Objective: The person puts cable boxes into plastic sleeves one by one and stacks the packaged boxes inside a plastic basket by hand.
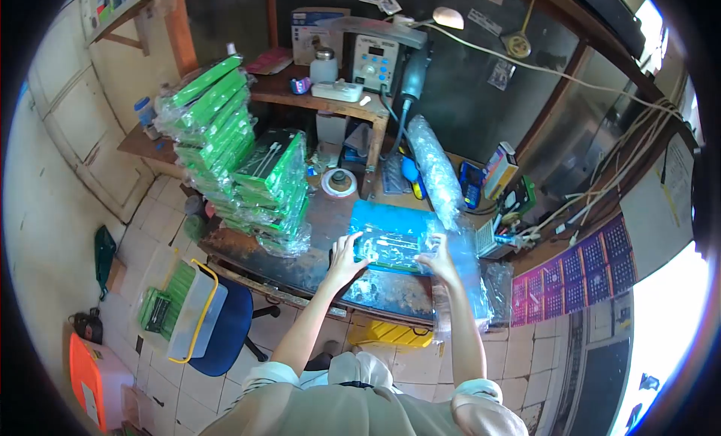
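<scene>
Both hands are on the flat wrapped package (390, 248) at the middle of the frame, lying on a blue sheet (375, 212) over the counter (327, 220). The left hand (346, 260) grips its left end and the right hand (438, 258) its right, thumbs inward over the top; holding opposite ends probably keeps it flat and square to the body. Glare blurs the wrap, so I can't tell whether it is sealed. The wrapped green stacks (278, 199) at left seem set aside to leave working width, though their plastic pokes out raggedly. Worn wood runs between package and near edge, giving the wrists some room, and there's space towards the stacks. The right is tighter: loose clear plastic (460, 286) lies by that forearm and droops past the near edge, the bubble-wrap roll (435, 173) leans behind, and a pen holder (492, 242) stands farther right.
</scene>
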`<action>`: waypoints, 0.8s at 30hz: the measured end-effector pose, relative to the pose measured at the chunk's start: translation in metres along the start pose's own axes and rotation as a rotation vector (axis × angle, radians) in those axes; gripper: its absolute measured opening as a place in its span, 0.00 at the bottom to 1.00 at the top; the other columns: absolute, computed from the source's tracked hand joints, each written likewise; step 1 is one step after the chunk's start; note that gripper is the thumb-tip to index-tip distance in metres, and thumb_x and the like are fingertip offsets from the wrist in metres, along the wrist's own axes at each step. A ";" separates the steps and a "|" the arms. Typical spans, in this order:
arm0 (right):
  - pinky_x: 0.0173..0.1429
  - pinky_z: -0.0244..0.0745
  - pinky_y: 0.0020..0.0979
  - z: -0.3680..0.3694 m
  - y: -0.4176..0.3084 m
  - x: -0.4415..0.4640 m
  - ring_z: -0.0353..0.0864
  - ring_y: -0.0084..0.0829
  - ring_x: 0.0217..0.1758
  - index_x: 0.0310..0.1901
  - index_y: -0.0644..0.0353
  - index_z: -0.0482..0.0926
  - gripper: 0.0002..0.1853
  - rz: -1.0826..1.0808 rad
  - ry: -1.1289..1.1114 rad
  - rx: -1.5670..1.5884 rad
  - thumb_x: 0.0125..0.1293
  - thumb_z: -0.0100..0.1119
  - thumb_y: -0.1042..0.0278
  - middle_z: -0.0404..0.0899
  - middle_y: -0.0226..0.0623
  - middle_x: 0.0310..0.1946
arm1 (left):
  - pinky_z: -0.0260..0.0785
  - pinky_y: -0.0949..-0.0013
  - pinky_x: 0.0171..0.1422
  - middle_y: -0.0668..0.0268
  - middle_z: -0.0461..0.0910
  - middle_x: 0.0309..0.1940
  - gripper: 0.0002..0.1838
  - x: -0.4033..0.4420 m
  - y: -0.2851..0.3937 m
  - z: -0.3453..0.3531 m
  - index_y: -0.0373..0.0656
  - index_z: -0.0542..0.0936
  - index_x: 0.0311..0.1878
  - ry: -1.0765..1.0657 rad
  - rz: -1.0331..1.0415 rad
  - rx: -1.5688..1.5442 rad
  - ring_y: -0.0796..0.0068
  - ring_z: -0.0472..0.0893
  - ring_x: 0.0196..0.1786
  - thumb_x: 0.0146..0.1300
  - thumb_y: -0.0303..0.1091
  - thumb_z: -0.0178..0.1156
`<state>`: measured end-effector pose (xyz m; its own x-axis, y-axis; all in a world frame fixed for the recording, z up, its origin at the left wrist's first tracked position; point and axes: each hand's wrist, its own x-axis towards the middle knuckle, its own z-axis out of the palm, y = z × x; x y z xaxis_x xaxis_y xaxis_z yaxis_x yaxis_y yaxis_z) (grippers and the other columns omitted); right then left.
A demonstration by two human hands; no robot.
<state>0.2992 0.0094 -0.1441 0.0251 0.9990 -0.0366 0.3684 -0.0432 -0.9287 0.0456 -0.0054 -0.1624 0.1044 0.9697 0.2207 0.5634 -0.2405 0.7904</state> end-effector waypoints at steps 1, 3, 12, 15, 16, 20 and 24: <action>0.40 0.73 0.28 0.006 0.004 -0.003 0.77 0.29 0.37 0.56 0.61 0.56 0.37 0.027 0.008 0.009 0.45 0.66 0.77 0.71 0.46 0.46 | 0.56 0.58 0.60 0.57 0.63 0.52 0.38 0.002 0.001 0.002 0.48 0.62 0.60 0.002 0.013 0.025 0.55 0.63 0.56 0.44 0.36 0.68; 0.38 0.74 0.26 0.010 0.008 -0.009 0.77 0.28 0.37 0.59 0.63 0.57 0.35 0.063 0.024 0.020 0.48 0.62 0.83 0.73 0.47 0.47 | 0.50 0.51 0.65 0.57 0.59 0.56 0.42 0.006 0.006 0.001 0.49 0.61 0.61 -0.039 0.005 0.065 0.54 0.58 0.60 0.40 0.41 0.70; 0.38 0.74 0.24 -0.007 -0.075 -0.026 0.81 0.26 0.36 0.42 0.64 0.77 0.09 -0.109 0.157 0.035 0.64 0.47 0.77 0.80 0.37 0.30 | 0.34 0.36 0.68 0.56 0.46 0.67 0.63 0.029 0.051 -0.004 0.51 0.42 0.69 -0.246 0.285 0.233 0.54 0.45 0.70 0.31 0.49 0.74; 0.42 0.76 0.27 -0.016 -0.110 -0.035 0.81 0.30 0.37 0.43 0.66 0.75 0.09 -0.163 0.111 0.318 0.66 0.44 0.74 0.79 0.40 0.33 | 0.39 0.39 0.67 0.57 0.52 0.65 0.60 0.037 0.048 0.002 0.51 0.46 0.68 -0.207 0.346 0.227 0.57 0.50 0.68 0.32 0.48 0.73; 0.42 0.76 0.27 -0.019 -0.119 -0.038 0.81 0.30 0.37 0.43 0.66 0.75 0.09 -0.167 0.117 0.314 0.66 0.44 0.74 0.79 0.40 0.33 | 0.43 0.42 0.67 0.58 0.56 0.63 0.58 0.039 0.046 0.003 0.50 0.49 0.68 -0.165 0.392 0.199 0.58 0.53 0.67 0.33 0.46 0.73; 0.45 0.77 0.30 -0.028 -0.147 -0.055 0.81 0.34 0.39 0.44 0.68 0.73 0.10 -0.154 0.136 0.414 0.68 0.43 0.73 0.77 0.41 0.34 | 0.51 0.51 0.64 0.59 0.63 0.58 0.51 0.040 0.056 -0.007 0.50 0.56 0.66 -0.072 0.496 0.153 0.59 0.60 0.62 0.35 0.42 0.72; 0.47 0.77 0.32 -0.048 -0.158 -0.064 0.81 0.35 0.39 0.42 0.68 0.72 0.09 -0.281 0.302 0.428 0.68 0.42 0.73 0.75 0.40 0.35 | 0.55 0.58 0.63 0.58 0.64 0.56 0.47 0.038 0.051 -0.006 0.47 0.58 0.64 -0.115 0.484 0.130 0.57 0.63 0.60 0.36 0.34 0.70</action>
<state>0.2837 -0.0477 0.0223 0.2675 0.9219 0.2804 -0.0068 0.2927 -0.9562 0.0731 0.0189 -0.1098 0.4637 0.7486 0.4739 0.5248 -0.6630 0.5339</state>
